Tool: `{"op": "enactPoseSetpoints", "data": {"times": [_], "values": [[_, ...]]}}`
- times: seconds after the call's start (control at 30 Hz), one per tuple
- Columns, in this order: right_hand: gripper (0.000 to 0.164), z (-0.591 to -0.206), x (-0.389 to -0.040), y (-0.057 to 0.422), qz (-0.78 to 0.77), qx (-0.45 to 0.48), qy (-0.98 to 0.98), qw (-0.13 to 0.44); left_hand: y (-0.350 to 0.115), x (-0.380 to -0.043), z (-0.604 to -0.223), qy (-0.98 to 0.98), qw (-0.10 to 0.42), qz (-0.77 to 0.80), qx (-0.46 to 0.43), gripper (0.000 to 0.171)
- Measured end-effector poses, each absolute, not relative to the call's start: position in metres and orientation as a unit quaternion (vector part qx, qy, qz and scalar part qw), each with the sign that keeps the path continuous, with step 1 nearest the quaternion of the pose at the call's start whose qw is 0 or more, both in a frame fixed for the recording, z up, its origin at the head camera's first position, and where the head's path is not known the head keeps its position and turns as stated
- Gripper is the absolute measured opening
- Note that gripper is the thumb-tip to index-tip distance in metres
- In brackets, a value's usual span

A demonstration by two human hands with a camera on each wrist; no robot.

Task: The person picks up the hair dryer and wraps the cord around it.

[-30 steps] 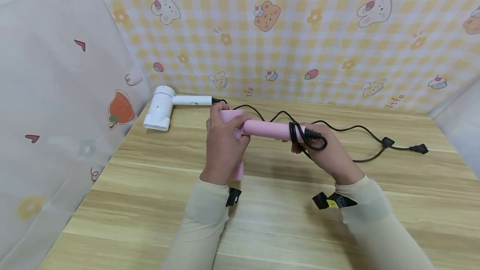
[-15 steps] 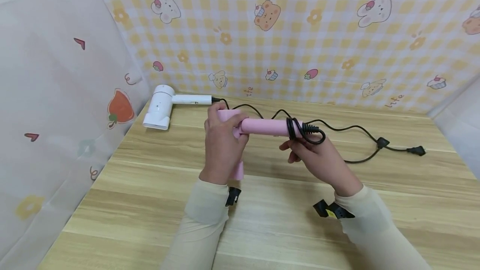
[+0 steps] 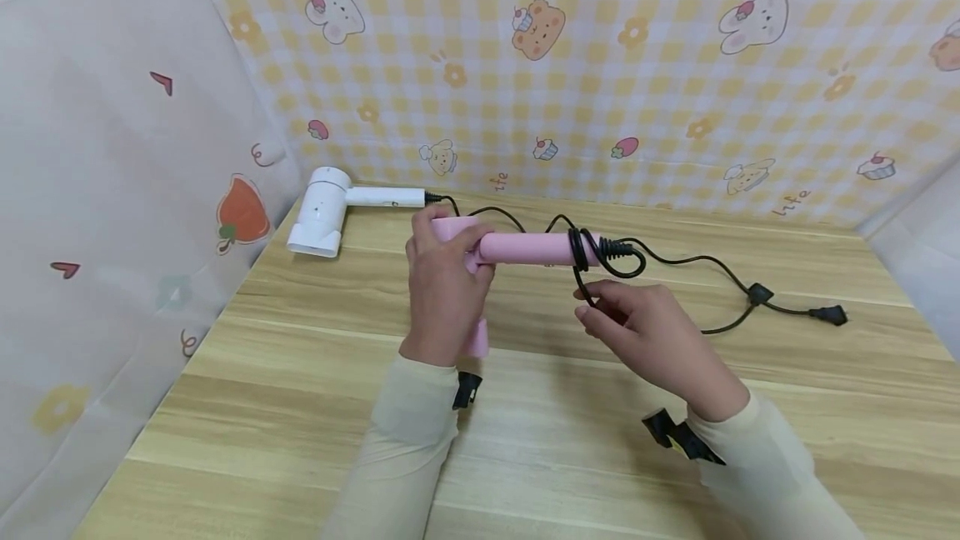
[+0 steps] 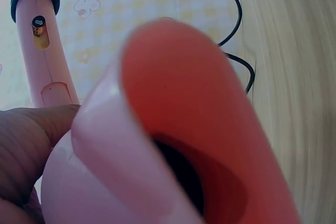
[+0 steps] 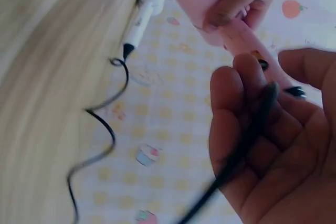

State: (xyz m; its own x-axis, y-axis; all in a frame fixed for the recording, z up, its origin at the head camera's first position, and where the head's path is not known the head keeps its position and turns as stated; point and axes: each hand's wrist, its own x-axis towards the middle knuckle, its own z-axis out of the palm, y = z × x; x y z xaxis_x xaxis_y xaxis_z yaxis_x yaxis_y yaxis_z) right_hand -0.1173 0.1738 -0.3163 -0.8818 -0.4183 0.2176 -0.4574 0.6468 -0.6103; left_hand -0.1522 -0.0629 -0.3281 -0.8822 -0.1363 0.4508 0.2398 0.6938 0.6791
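Plainly enough, my hands are both busy over the middle of the bench (image 3: 285, 407). My left hand (image 3: 444, 290) grips the pink hair dryer (image 3: 521, 249) where its head meets the handle, fingers wrapped over the head and thumb by the joint. The handle reaches out to the right, and the black cord (image 3: 578, 249) is coiled around its far-right end, looping out beyond it. My right hand (image 3: 660, 340) sits just right of and nearer than that coil, with the cord running down into its loosely curled fingers; up close, the cord crosses their palm side. From the left wrist, the dryer's wide open mouth (image 4: 173, 77) shows, dark deep inside. At the far left lies a white hair dryer (image 3: 318, 215), its handle pointing right. More black cable trails along the far side to a plug (image 3: 828, 315) on the right. Behind it all hangs a yellow checked cloth (image 3: 585, 98).
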Motion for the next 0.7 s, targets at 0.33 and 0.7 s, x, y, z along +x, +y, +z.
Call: {"op": "enactPoseSetpoints", "data": {"times": [0.33,0.7], "values": [[0.026,-0.293,-0.107,0.175,0.247,0.296,-0.920,0.069,-0.064,-0.153,-0.329,-0.894,0.236,-0.380,-0.011,0.037],[0.033,-0.272,-0.111,0.171,0.257,0.326,-0.901,0.128,-0.063,-0.155,-0.331,-0.909,0.233,-0.347,0.000,0.037]]}}
